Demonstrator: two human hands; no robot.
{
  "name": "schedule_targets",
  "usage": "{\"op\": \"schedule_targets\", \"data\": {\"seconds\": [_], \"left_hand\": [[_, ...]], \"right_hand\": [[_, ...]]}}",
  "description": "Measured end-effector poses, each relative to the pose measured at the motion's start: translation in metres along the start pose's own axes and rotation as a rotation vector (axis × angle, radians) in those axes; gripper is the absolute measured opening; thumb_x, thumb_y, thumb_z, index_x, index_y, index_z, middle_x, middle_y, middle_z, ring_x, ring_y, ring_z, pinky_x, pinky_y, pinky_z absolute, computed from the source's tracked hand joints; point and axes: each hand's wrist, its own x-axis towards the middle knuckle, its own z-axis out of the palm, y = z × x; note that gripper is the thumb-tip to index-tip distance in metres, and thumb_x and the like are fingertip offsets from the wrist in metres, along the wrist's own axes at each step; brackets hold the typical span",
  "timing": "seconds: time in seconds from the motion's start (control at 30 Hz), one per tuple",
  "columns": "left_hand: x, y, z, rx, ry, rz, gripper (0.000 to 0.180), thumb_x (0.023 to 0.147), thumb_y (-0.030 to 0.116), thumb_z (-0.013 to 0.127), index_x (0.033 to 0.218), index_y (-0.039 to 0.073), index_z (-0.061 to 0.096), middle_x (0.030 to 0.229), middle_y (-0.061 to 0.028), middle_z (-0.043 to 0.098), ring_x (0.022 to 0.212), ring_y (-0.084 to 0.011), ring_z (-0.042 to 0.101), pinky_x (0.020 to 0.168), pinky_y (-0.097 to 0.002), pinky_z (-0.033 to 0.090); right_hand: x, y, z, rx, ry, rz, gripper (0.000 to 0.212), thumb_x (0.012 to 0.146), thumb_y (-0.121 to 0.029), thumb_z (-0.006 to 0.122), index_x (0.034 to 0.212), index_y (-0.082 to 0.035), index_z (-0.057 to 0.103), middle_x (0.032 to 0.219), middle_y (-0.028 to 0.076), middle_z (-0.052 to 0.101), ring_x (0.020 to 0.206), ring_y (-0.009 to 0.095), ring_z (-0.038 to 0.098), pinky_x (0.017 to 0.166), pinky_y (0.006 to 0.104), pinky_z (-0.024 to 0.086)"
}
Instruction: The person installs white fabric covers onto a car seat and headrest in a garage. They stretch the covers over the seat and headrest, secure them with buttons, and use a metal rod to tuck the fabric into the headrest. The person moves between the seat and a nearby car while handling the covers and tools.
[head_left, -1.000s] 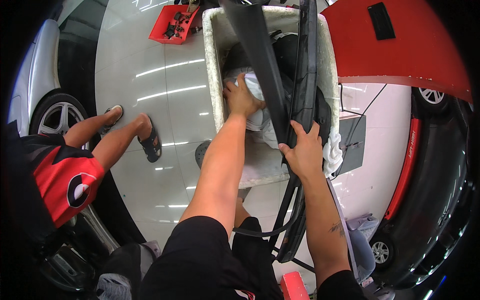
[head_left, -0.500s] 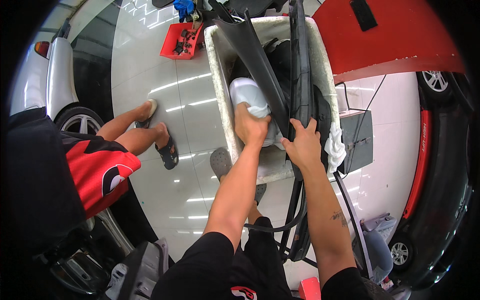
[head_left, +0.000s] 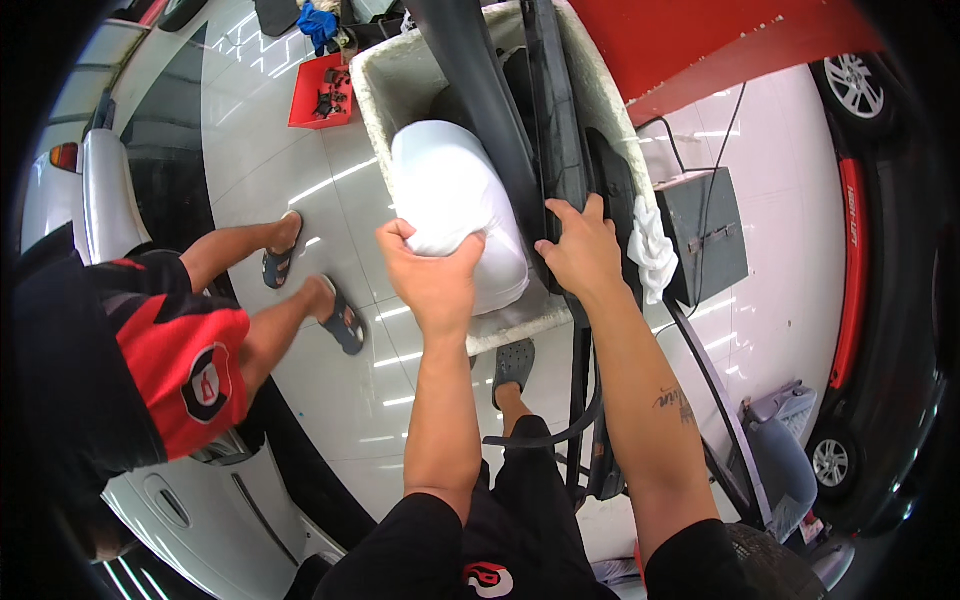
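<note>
A large rounded white bundle (head_left: 450, 175), with a smooth wrapped surface, bulges up out of a white foam box (head_left: 380, 110). My left hand (head_left: 435, 270) grips its near side, thumb and fingers pinching the covering. Long black plastic trim pieces stand in the box beside it: a curved one (head_left: 475, 85) and a straight ribbed one (head_left: 557, 110). My right hand (head_left: 585, 245) rests against the ribbed trim piece, fingers spread over its near part. A crumpled white cloth (head_left: 652, 250) hangs on the box's right rim. What lies deeper in the box is hidden.
A red bin of small dark parts (head_left: 322, 92) sits on the tiled floor at the far left. Beside the box on the right stands a grey metal case (head_left: 705, 235). Another person's legs (head_left: 265, 330) are to my left. A red panel (head_left: 690, 50) borders the box's far right.
The white bundle has come up and nearer, out of the box's left part, with my left hand on it. My right hand stays by the black trim.
</note>
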Motion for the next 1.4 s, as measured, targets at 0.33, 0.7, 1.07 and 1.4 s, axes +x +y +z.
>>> {"op": "schedule_targets", "data": {"seconds": [0.33, 0.7, 1.07, 1.4], "left_hand": [[0.026, 0.129, -0.097, -0.215, 0.198, 0.303, 0.056, 0.065, -0.006, 0.085, 0.110, 0.002, 0.053, 0.103, -0.0077, 0.061, 0.095, -0.0194, 0.063, 0.095, -0.0328, 0.050], [-0.004, 0.220, -0.215, -0.113, 0.234, 0.381, 0.051, 0.068, 0.002, 0.082, 0.107, 0.007, 0.049, 0.100, -0.0032, 0.051, 0.096, -0.0157, 0.054, 0.099, -0.0319, 0.042], [-0.042, 0.223, -0.277, 0.150, 0.293, 0.231, 0.056, 0.063, 0.002, 0.085, 0.101, 0.009, 0.046, 0.098, -0.0007, 0.044, 0.096, -0.0136, 0.048, 0.096, -0.0295, 0.040], [-0.045, 0.202, -0.297, 0.251, 0.301, 0.144, 0.054, 0.063, 0.008, 0.085, 0.101, 0.005, 0.047, 0.096, -0.0019, 0.045, 0.090, -0.0147, 0.048, 0.092, -0.0294, 0.040]], "right_hand": [[-0.004, -0.003, -0.002, -0.004, -0.059, 0.021, 0.062, 0.085, -0.024, 0.081, 0.143, -0.024, 0.059, 0.148, 0.019, 0.041, 0.125, 0.048, 0.053, 0.100, 0.0518, 0.054], [-0.027, 0.010, 0.008, -0.066, -0.120, -0.083, 0.082, 0.082, -0.025, 0.079, 0.156, -0.030, 0.045, 0.172, 0.015, 0.010, 0.147, 0.053, 0.032, 0.107, 0.0571, 0.049], [-0.072, -0.035, 0.026, 0.361, 0.077, -0.156, 0.082, 0.075, 0.005, 0.068, 0.152, -0.003, 0.043, 0.163, 0.025, 0.029, 0.144, 0.046, 0.040, 0.119, 0.0475, 0.039], [-0.055, -0.071, 0.056, 0.425, -0.255, -0.260, 0.106, 0.079, -0.020, 0.085, 0.162, -0.004, 0.020, 0.168, 0.025, 0.014, 0.129, 0.052, 0.053, 0.110, 0.0505, 0.047]]}}
